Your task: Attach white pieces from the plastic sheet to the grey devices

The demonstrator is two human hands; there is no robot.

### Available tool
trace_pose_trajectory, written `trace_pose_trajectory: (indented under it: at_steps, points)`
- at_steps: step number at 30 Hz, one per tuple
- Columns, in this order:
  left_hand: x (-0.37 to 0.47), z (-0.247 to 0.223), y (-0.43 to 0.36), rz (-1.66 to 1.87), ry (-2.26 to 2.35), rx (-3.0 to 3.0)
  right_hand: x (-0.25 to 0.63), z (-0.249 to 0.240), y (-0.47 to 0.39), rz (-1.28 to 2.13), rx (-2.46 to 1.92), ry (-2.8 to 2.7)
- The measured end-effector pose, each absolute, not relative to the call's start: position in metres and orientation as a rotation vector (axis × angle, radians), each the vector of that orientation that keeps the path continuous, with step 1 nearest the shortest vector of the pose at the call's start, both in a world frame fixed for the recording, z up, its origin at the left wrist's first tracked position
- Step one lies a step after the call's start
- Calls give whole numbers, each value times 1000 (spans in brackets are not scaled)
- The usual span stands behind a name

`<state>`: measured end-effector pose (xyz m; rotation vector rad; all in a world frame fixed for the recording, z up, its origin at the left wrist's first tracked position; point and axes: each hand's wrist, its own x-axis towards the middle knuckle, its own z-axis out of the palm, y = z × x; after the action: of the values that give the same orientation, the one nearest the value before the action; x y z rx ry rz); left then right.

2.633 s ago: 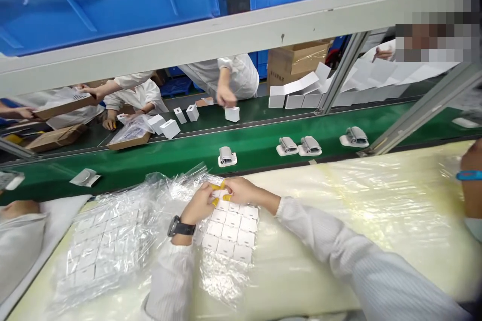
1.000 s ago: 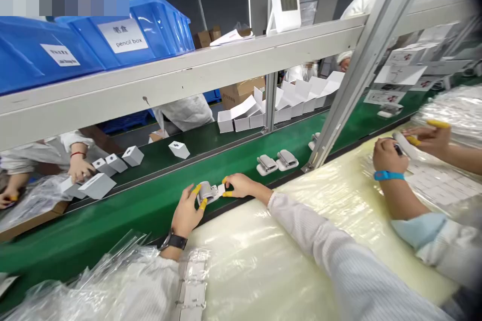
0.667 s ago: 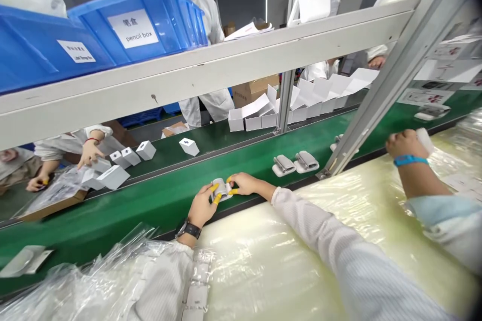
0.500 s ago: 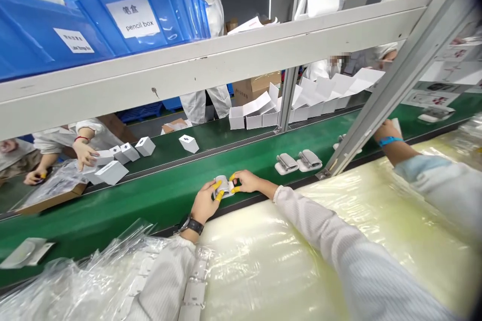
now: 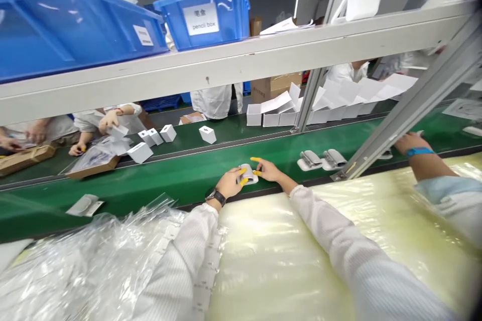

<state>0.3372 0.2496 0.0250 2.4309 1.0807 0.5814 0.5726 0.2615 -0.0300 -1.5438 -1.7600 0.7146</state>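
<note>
A small white device with a curved grey cuff (image 5: 247,173) lies at the near edge of the green conveyor belt (image 5: 196,173). My left hand (image 5: 229,183) grips it from the left, yellow covers on its fingertips and a black watch at the wrist. On the device's right side is my right hand (image 5: 268,170), thumb and index finger spread apart. Its index finger, also in a yellow cover, points out above the device, and the lower fingertip is close to the device's edge; contact there is unclear. Two similar cuffed devices (image 5: 322,159) sit farther right on the belt.
Clear plastic bags (image 5: 94,261) are heaped at near left, beside a film-wrapped stack (image 5: 274,251). A metal post (image 5: 395,110) and shelf beam (image 5: 226,60) cross the view. A co-worker's hand (image 5: 410,143) reaches in at right. Small white boxes (image 5: 140,152) stand on the far belt.
My right hand has loosened from the device and spread its fingers; my left hand still grips it. The view has shifted left, and the flat white packet at left has moved right in the picture.
</note>
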Motion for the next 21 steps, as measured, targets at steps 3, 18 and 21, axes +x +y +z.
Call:
trace_pose_trajectory:
  at_steps: [3, 18, 21]
  points:
    - [304, 42, 228, 665, 1049, 2359, 581, -16, 237, 483, -1612, -1436]
    - [138, 13, 129, 769, 1055, 1968, 361, 29, 95, 1117, -968, -2283]
    - [140, 15, 121, 768, 1064, 2158, 351, 27, 88, 1052, -1055, -2334]
